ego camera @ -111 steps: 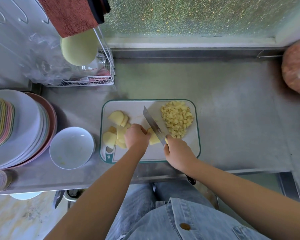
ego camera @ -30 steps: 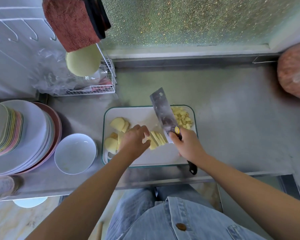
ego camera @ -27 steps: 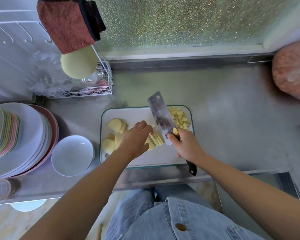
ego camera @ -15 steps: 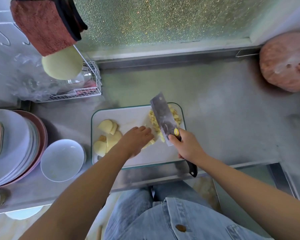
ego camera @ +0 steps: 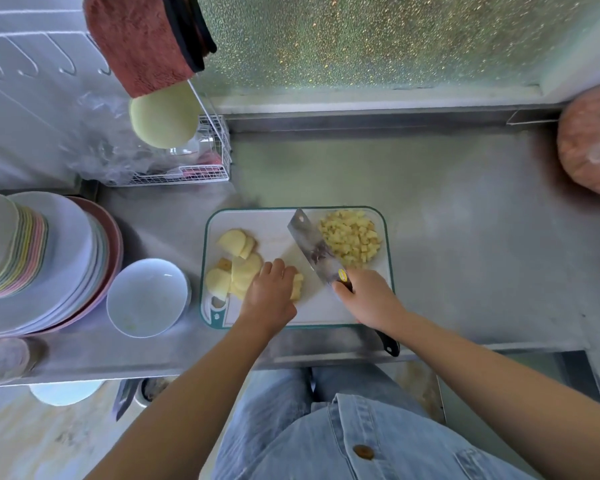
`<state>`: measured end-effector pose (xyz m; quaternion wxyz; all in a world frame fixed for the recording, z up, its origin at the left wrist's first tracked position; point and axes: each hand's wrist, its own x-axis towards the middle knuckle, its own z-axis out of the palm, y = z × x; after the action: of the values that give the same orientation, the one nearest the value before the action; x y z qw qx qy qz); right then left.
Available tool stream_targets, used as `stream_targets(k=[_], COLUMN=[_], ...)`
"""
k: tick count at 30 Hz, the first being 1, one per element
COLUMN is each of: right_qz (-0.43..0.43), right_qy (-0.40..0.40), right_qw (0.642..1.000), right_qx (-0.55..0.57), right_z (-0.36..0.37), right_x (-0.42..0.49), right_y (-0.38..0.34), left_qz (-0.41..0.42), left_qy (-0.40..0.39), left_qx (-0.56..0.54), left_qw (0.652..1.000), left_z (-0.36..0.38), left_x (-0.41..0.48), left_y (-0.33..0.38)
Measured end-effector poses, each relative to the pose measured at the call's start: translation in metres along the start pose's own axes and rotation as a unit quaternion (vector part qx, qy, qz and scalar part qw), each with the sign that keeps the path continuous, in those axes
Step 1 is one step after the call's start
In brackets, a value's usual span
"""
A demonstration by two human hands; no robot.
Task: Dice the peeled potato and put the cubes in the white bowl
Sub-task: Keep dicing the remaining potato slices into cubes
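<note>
The left hand (ego camera: 271, 294) curls its fingers down onto a short stack of pale yellow potato strips (ego camera: 297, 286) near the front of the white, green-rimmed plastic cutting board (ego camera: 326, 308). Just right of the stack, not touching it, a broad steel cleaver (ego camera: 310, 245) slants toward the far left, its black handle gripped by the right hand (ego camera: 369, 297). The heap of yellow potato cubes (ego camera: 350, 240) lies beyond the blade. The next cut probably needs the blade brought leftward.

Plate stack (ego camera: 59, 258) just left of white bowl (ego camera: 148, 299)
</note>
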<state>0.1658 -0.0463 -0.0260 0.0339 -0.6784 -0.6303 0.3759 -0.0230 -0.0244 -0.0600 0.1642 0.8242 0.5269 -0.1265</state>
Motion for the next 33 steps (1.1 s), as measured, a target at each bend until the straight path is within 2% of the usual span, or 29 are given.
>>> stream_targets(k=[7,13,19,24,33], right_qz=[0.051,0.009,0.020,-0.014,-0.007], right_qy=[0.044,0.039,0.018,0.007,0.030], right_qw=[0.996,0.998,0.997,0.995,0.996], right_qx=[-0.050,-0.058,-0.067,-0.096,-0.086], right_z=[0.005,0.003,0.010,0.021,0.007], right_x=[-0.001,-0.006,-0.004,-0.009,-0.002], right_y=[0.008,0.007,0.005,-0.001,-0.007], left_qz=[-0.052,-0.065,-0.074,-0.108,-0.144], left_qy=[0.026,0.057,0.085,0.105,0.118], left_qx=[-0.077,-0.125,-0.169,-0.230,-0.247], left_qw=[0.995,0.988,0.979,0.962,0.951], left_z=[0.002,0.001,0.004,0.007,0.006], left_x=[0.002,0.015,0.008,0.002,0.006], left_y=[0.004,0.013,0.009,0.007,0.014])
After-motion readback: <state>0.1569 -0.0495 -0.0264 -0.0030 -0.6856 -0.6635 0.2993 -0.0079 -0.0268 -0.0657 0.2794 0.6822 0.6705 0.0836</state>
